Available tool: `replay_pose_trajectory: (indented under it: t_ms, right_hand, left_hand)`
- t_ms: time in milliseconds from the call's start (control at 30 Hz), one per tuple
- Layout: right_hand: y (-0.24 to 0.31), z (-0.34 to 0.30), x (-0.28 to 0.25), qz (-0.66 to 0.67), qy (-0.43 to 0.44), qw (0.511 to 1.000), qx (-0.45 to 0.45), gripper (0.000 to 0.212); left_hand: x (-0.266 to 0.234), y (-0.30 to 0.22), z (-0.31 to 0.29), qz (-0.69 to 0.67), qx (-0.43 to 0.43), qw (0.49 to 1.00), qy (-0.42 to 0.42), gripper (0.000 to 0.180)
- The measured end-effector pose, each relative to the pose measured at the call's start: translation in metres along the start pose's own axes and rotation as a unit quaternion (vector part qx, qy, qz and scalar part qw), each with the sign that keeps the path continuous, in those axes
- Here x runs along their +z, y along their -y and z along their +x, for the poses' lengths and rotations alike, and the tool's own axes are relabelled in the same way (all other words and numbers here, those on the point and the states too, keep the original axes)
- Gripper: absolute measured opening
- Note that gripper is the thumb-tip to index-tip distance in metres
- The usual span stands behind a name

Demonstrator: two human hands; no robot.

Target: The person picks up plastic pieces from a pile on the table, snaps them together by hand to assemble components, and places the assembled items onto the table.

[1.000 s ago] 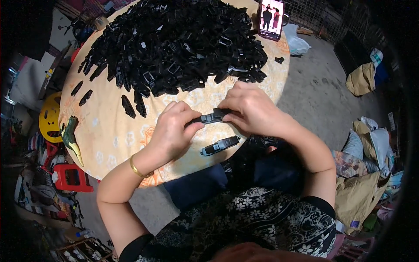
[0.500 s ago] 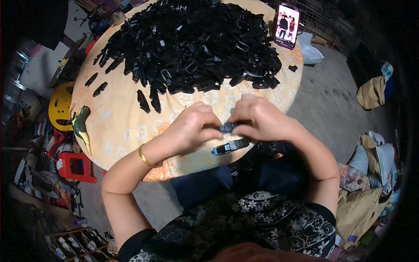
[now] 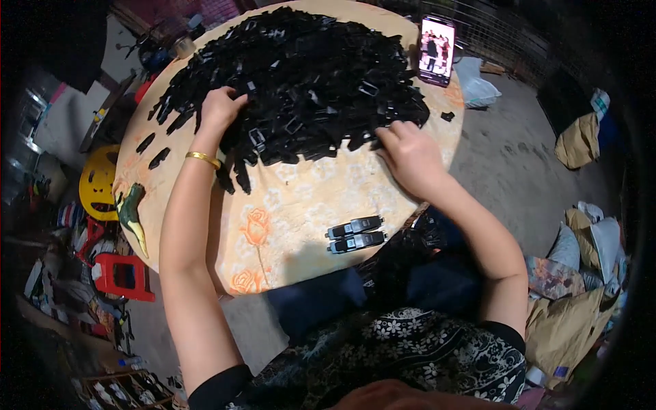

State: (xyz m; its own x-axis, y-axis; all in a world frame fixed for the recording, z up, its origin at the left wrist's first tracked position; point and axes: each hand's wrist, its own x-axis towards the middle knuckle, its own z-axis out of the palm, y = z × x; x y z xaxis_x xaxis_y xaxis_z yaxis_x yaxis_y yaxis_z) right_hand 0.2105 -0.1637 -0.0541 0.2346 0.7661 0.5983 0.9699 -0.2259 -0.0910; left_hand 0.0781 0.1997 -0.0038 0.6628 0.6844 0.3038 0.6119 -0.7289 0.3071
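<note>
A large heap of black plastic pieces (image 3: pixel 307 82) covers the far part of the round table. At the heap's left side, my left hand (image 3: pixel 220 108) reaches in with curled fingers; what lies between its fingertips is hidden. My right hand (image 3: pixel 412 156) is at the heap's near right edge, thumb and fingers pinched on a black plastic piece (image 3: pixel 374 142). Side by side near the front edge lie two longer black parts, the upper one (image 3: pixel 355 226) and the lower one (image 3: pixel 358 241), with grey-blue ends. Neither hand touches these two.
The table (image 3: pixel 301 225) has a flowered cloth. A lit phone (image 3: pixel 436 51) stands at its far right. A green and yellow horn-shaped object (image 3: pixel 130 215) lies at the left edge. Red (image 3: pixel 123 277) and yellow stools (image 3: pixel 99 181) stand left; bags (image 3: pixel 570 328) lie on the floor at right.
Both hands have left the front of the table and moved out to the heap, the left one far to the left. A second black part now lies beside the first.
</note>
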Motion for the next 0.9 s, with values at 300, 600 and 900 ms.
replay_pose_trajectory:
  t_ms: [300, 600, 900]
  right_hand:
    - [0.013, 0.0, 0.001, 0.071, -0.003, 0.991, -0.115, 0.027]
    - [0.025, 0.0, -0.016, 0.302, 0.065, 0.949, -0.068, 0.026]
    - [0.022, 0.001, -0.018, 0.326, 0.128, 0.937, -0.003, 0.028]
  left_hand:
    - [0.01, 0.016, 0.015, -0.252, -0.107, 0.961, 0.024, 0.022]
    - [-0.012, -0.032, -0.058, -0.133, 0.04, 0.969, -0.203, 0.018]
    - [-0.017, -0.098, -0.187, -0.177, 0.419, 0.879, 0.142, 0.01]
